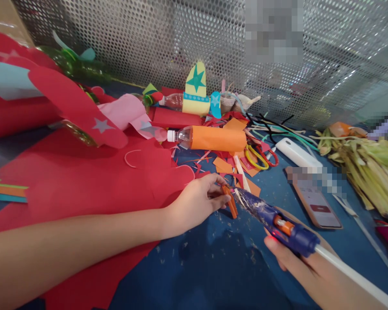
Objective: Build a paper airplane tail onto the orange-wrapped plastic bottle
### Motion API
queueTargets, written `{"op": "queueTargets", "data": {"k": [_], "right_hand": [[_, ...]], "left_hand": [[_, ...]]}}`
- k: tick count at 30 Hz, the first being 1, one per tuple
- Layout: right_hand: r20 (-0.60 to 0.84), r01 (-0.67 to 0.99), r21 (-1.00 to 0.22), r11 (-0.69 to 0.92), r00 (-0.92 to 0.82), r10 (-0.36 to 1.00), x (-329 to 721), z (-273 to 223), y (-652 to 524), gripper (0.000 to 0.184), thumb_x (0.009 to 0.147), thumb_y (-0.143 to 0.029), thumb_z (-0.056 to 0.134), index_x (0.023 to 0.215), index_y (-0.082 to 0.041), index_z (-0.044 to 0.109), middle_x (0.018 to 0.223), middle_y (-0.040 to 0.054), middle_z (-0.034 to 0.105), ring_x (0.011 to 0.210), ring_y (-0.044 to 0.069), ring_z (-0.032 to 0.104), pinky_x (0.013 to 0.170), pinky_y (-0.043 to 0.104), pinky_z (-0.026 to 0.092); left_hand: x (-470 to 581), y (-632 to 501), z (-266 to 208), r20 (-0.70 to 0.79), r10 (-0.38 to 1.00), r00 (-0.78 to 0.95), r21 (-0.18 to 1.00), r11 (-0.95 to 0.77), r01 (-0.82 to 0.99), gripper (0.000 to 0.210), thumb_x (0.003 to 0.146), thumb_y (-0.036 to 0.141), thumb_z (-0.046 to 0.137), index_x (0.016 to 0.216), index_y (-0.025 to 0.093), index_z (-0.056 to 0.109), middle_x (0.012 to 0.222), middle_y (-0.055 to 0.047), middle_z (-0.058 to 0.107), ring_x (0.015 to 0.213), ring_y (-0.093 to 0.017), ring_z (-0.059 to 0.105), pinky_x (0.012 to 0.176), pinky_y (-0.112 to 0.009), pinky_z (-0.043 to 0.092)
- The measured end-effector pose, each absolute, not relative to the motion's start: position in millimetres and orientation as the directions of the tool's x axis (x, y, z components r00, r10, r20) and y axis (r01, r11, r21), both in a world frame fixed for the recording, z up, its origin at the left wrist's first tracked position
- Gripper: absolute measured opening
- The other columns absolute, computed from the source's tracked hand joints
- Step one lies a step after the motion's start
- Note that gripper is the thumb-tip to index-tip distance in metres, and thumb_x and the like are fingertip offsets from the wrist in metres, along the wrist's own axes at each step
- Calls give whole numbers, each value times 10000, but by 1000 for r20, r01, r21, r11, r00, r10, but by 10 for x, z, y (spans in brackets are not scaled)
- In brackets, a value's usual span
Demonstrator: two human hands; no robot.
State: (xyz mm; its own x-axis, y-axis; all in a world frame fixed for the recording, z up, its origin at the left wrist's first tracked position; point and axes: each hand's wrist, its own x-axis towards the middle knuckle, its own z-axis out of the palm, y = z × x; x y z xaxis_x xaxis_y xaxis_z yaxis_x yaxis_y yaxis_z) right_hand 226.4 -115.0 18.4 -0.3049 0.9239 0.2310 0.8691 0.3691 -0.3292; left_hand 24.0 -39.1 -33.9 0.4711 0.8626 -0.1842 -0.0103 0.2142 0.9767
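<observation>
Between the fingertips of my left hand [197,202] is a small folded orange paper piece [233,206], held up off the blue surface. My right hand [297,262] is wrapped round a dark blue glue gun [265,213], with a long white glue stick [352,275] running out of its back end. The gun's nozzle is right at the orange paper; whether they touch is hard to tell. A red light glows near my right thumb. Just beyond my left hand lies a bottle wrapped in orange paper [218,137], its white cap pointing left.
Red paper sheets [132,172] spread under my left forearm. Paper scraps [223,165] and yellow-handled scissors [257,157] lie ahead. To the right are a phone [313,200], a white power strip [297,154] and dried husks [358,159]. Decorated bottles stand along the perforated metal wall [142,38].
</observation>
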Motion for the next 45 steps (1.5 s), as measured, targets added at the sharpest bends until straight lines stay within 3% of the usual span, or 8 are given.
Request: {"op": "queueTargets", "data": {"k": [10, 16, 26, 36, 41, 45], "right_hand": [[130, 866, -335, 370, -347, 929, 2356, 181, -1261, 266, 877, -395, 525, 1065, -246, 639, 1053, 77, 697, 1084, 281, 617, 830, 339, 568], [98, 867, -328, 375, -364, 926, 2377, 198, -1332, 257, 908, -340, 531, 1133, -224, 579, 1176, 69, 592, 980, 194, 604, 814, 385, 523], [68, 875, -340, 345, -343, 937, 2389, 204, -1355, 254, 913, -321, 526, 1140, -217, 572, 1190, 73, 576, 971, 191, 597, 810, 384, 517], [164, 866, -387, 316, -273, 948, 2238, 242, -1187, 336, 887, -511, 448, 958, -276, 677, 920, 49, 727, 953, 272, 675, 760, 331, 587], [227, 859, -417, 295, -216, 950, 2191, 277, -1140, 358, 865, -565, 433, 814, -304, 672, 688, 25, 707, 797, 253, 708, 655, 293, 597], [250, 855, -412, 315, -226, 941, 2226, 248, -1176, 345, 854, -558, 462, 793, -293, 675, 641, 30, 691, 814, 256, 708, 699, 292, 594]], "left_hand": [[256, -388, -320, -201, 877, 438, 972, 235, -24, 151, 784, 120, 595, 865, 206, 502, 706, 38, 652, 755, -142, 677, 685, -237, 521], [257, -390, -261, -232, 865, 444, 965, 262, -6, 134, 793, 102, 596, 822, 191, 499, 705, 39, 655, 739, -120, 671, 657, -200, 512], [244, -391, -266, -222, 867, 446, 971, 238, 20, 116, 803, 135, 591, 846, 191, 500, 720, 29, 665, 740, -131, 671, 683, -231, 524], [239, -380, -313, -209, 862, 462, 973, 231, 9, 147, 803, 175, 596, 885, 210, 480, 723, 26, 679, 745, -152, 684, 685, -253, 525], [237, -382, -306, -219, 866, 449, 972, 233, 24, 164, 802, 171, 602, 897, 212, 475, 675, 47, 661, 717, -150, 681, 659, -242, 516], [237, -382, -300, -223, 860, 459, 969, 246, 9, 152, 805, 155, 597, 892, 207, 484, 712, 36, 672, 734, -141, 681, 657, -230, 521]]}}
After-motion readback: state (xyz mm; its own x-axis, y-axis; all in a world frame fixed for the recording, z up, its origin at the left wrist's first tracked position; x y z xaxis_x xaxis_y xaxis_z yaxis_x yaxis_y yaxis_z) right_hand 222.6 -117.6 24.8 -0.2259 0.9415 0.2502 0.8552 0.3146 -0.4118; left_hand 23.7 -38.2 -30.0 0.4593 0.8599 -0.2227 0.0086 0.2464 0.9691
